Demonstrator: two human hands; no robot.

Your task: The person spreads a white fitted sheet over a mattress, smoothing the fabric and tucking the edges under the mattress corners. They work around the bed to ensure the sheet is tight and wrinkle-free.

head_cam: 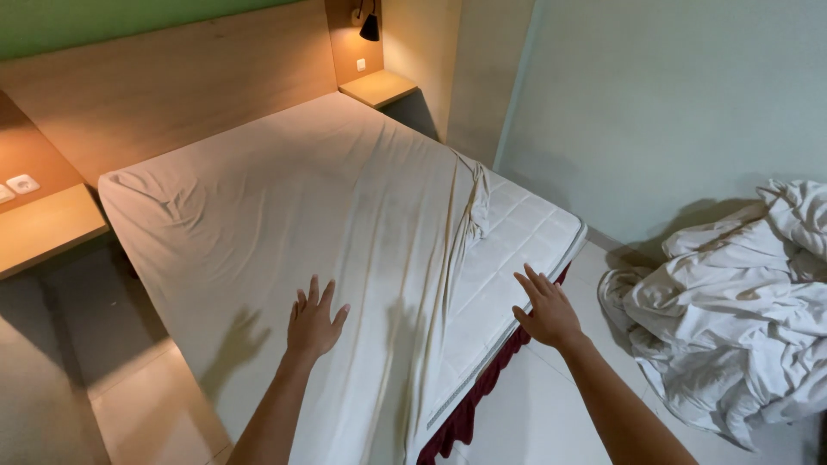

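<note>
Both bare arms stretched forward, palms down. The left hand [314,323] was spread flat, fingers fanned; the right hand [546,310] hung open, fingers loosely apart, wrist slightly raised.

Warm, dim room. The black wall lamp [369,27] glows over the far corner shelf [376,86]; the hands throw soft shadows onto the sheet [284,207]. Sharp focus, with wide-angle bending at the edges.
</note>
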